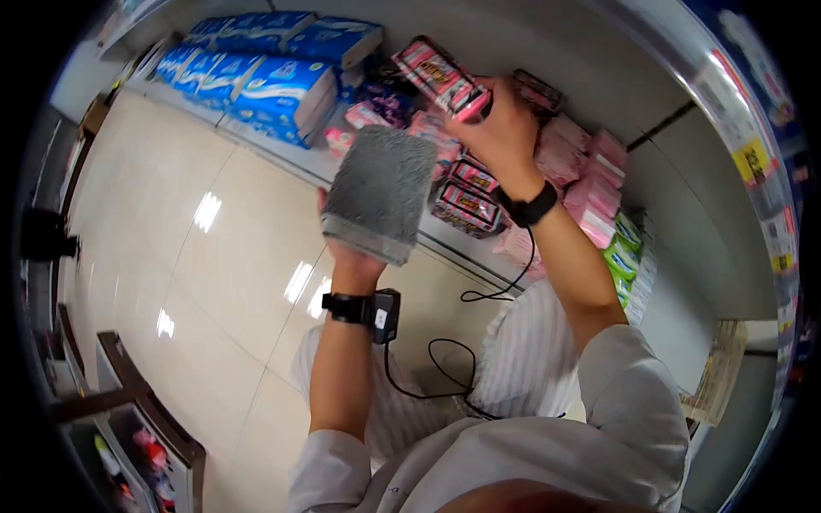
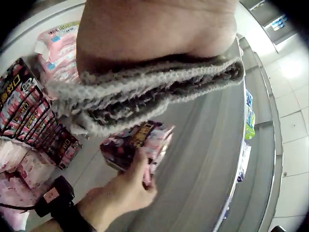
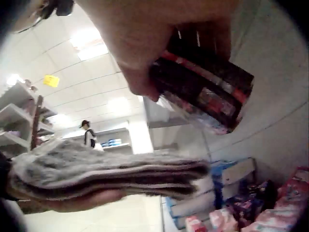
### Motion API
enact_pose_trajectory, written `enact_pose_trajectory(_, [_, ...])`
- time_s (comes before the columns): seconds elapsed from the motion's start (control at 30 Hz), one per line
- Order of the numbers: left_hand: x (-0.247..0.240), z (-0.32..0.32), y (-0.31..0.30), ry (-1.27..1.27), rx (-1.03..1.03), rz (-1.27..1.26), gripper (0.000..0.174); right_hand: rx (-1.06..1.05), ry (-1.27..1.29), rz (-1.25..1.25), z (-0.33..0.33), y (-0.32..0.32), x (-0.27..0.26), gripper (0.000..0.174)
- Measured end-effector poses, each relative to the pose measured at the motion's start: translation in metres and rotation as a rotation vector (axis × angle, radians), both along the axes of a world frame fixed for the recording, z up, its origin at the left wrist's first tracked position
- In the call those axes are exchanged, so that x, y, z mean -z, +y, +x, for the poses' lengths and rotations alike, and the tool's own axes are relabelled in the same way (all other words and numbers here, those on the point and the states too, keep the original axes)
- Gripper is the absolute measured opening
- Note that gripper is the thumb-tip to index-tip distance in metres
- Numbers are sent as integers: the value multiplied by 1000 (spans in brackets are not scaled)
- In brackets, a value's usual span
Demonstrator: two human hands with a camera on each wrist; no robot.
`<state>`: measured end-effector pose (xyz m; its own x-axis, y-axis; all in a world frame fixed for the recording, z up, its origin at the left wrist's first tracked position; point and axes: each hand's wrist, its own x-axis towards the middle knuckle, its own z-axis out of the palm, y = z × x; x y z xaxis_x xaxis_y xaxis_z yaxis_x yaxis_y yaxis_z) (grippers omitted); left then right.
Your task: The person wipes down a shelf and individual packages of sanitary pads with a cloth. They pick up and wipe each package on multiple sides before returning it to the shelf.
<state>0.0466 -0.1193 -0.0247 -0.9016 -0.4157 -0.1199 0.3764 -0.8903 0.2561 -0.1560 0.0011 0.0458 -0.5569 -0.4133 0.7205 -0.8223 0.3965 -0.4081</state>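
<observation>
A folded grey fleecy cloth (image 1: 380,192) lies across my left hand (image 1: 355,263), which carries it from below; in the right wrist view its stacked folds (image 3: 116,174) show, with straight fingers (image 3: 91,199) beneath. The cloth hides most of that hand in the head view. My right hand (image 1: 505,132) grips a pink-and-black printed tissue pack (image 1: 440,79) by one end, held up over the shelf. In the left wrist view the thumb lies across the pack (image 2: 137,137). More packs of the same print (image 1: 469,207) sit just below the right hand.
Blue tissue packs (image 1: 282,90) line the shelf on the left. Pink packs (image 1: 590,205) and green packs (image 1: 624,248) stand on the right. Black cables (image 1: 428,396) hang from the wrist cameras. A person (image 3: 88,134) stands in the background. A drawer unit (image 1: 141,419) stands lower left.
</observation>
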Motion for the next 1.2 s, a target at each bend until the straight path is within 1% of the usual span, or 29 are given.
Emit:
enact_pose_trajectory(0.07, [-5,-2,-1,-26,-38,-2,73,-224,209,-27,36,-7,-7,55])
enact_pose_trajectory(0.1, [13,-2,-10,163,-44,-31,72,-353,231,36,58,-6,-12,57])
enact_pose_trajectory(0.13, [6,1,-9,154,-63,-33,72,-372,224,32,66,-8,-12,57])
enact_pose_trajectory(0.2, [-8,2,-4,91,-229,-75,74,-822,356,121,75,-9,-11,64])
enact_pose_trajectory(0.23, [-4,3,-9,58,-246,-123,74,-831,352,122,78,-10,-9,64])
enact_pose_trajectory(0.33, [-14,4,-10,100,-245,-88,73,-515,-62,-6,84,-16,-3,70])
enact_pose_trajectory(0.37, [-9,4,-13,92,-250,-115,73,-429,-220,62,86,-15,5,75])
enact_pose_trajectory(0.4, [-7,5,-13,92,-252,-114,73,-430,-220,64,86,-17,11,75])
enact_pose_trajectory(0.47, [-5,5,-13,50,-288,-140,72,-814,-1190,-79,88,-23,25,79])
enact_pose_trajectory(0.5, [-5,5,-13,50,-288,-138,72,-828,-1131,-148,90,-28,33,76])
enact_pose_trajectory(0.53, [-5,5,-12,63,-283,-145,72,-826,-1132,-146,88,-28,38,76])
enact_pose_trajectory(0.6, [-8,3,-11,78,-278,-148,71,-648,-898,-94,87,-28,36,71])
enact_pose_trajectory(0.63, [-11,0,-9,45,-295,-147,70,-628,-776,-146,89,-27,31,69])
enact_pose_trajectory(0.67, [-13,-3,-8,13,-312,-146,69,-628,-774,-144,89,-25,23,69])
enact_pose_trajectory(0.7, [-10,-5,-10,51,-289,-113,63,-565,-488,-111,89,-24,15,69])
enact_pose_trajectory(0.73, [-7,-6,-10,53,-290,-112,63,-497,-202,-79,88,-23,11,69])
enact_pose_trajectory(0.77, [-5,-7,-10,47,-264,-113,63,-483,-73,-111,88,-24,11,64])
enact_pose_trajectory(0.8, [-6,-8,-9,41,-239,-114,64,-483,-72,-111,85,-24,13,64])
enact_pose_trajectory(0.83, [-5,-4,-5,62,-211,-61,64,-479,131,-75,81,-21,17,61])
enact_pose_trajectory(0.87, [-7,-3,-4,64,-210,-60,64,-472,333,-37,79,-19,19,58])
enact_pose_trajectory(0.9, [-10,-2,-4,96,-237,-53,64,-531,351,-28,80,-17,14,54])
enact_pose_trajectory(0.93, [-13,-1,-4,128,-265,-44,64,-533,353,-27,81,-15,9,54])
enact_pose_trajectory(0.97, [-19,-3,-10,65,-314,-82,65,-681,155,-60,81,-12,5,55])
enact_pose_trajectory(1.0, [-13,-2,-14,83,-317,-156,67,-823,-46,-93,81,-10,4,57])
enact_pose_trajectory(1.03, [-8,-1,-16,51,-322,-158,68,-829,-425,-173,83,-14,20,66])
enact_pose_trajectory(1.07, [-3,-1,-18,19,-325,-159,68,-829,-424,-171,82,-15,24,66])
enact_pose_trajectory(1.13, [-1,0,-16,29,-307,-140,68,-787,-510,-12,83,-18,23,81])
enact_pose_trajectory(1.17, [2,1,-13,89,-279,-143,68,-846,-618,9,88,-19,22,94])
enact_pose_trajectory(1.2, [4,2,-11,148,-251,-146,68,-845,-618,7,94,-19,24,94])
